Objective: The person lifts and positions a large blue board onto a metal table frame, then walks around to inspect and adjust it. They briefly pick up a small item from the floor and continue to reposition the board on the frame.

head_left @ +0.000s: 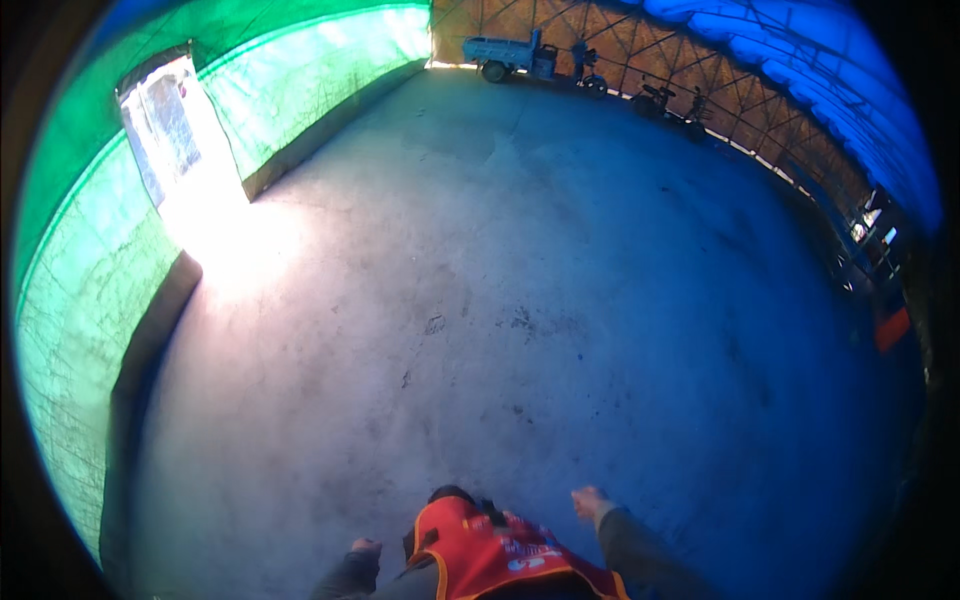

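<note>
Apart, right hand (588, 502) forward, left hand (366, 546) nearer

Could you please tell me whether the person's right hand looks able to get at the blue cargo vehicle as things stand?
Probably not from here: the right hand is beside the red garment, while the blue cargo vehicle stands by the far wall, across a wide stretch of floor.
</note>
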A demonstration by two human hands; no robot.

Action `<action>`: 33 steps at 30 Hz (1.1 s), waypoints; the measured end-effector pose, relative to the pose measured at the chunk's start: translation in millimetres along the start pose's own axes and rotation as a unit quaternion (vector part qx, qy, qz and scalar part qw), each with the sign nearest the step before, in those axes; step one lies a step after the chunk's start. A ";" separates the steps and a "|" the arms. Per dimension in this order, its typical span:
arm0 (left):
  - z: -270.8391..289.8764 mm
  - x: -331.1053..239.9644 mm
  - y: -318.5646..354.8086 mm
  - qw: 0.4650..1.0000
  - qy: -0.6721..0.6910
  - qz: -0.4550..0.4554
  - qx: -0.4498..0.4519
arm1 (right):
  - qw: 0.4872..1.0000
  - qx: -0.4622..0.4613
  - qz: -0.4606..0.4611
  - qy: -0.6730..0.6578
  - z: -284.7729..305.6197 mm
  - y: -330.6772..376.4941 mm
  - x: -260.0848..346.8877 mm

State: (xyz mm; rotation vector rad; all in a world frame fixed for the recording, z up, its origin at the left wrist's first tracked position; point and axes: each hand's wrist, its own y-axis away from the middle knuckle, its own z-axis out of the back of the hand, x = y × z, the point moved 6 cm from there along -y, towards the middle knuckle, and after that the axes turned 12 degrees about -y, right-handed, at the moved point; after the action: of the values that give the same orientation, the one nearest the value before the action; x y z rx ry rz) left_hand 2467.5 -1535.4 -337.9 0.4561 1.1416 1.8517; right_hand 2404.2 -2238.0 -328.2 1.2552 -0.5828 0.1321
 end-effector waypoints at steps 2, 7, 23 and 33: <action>1.8 -62.6 4.5 0.772 -0.500 -0.374 -0.119 | 0.973 0.043 0.119 0.195 -2.2 -75.8 101.3; 72.8 -230.9 -117.6 0.865 -0.408 -0.291 -0.035 | 0.982 0.056 0.133 0.123 -10.1 -188.0 306.7; 602.9 -1006.3 -452.4 0.952 0.098 -0.136 -0.256 | 0.991 0.115 -0.067 -0.034 -25.4 -502.0 930.8; 619.4 -1116.9 -577.8 0.964 -0.198 -0.164 -0.060 | 0.955 0.081 0.100 0.269 -107.8 -710.2 1441.2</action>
State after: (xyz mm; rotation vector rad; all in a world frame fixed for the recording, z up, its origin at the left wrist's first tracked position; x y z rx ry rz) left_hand 3777.4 -2033.9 -365.2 0.5071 0.7747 1.4497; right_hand 3950.7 -2681.6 -260.2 1.2472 -0.2248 0.6811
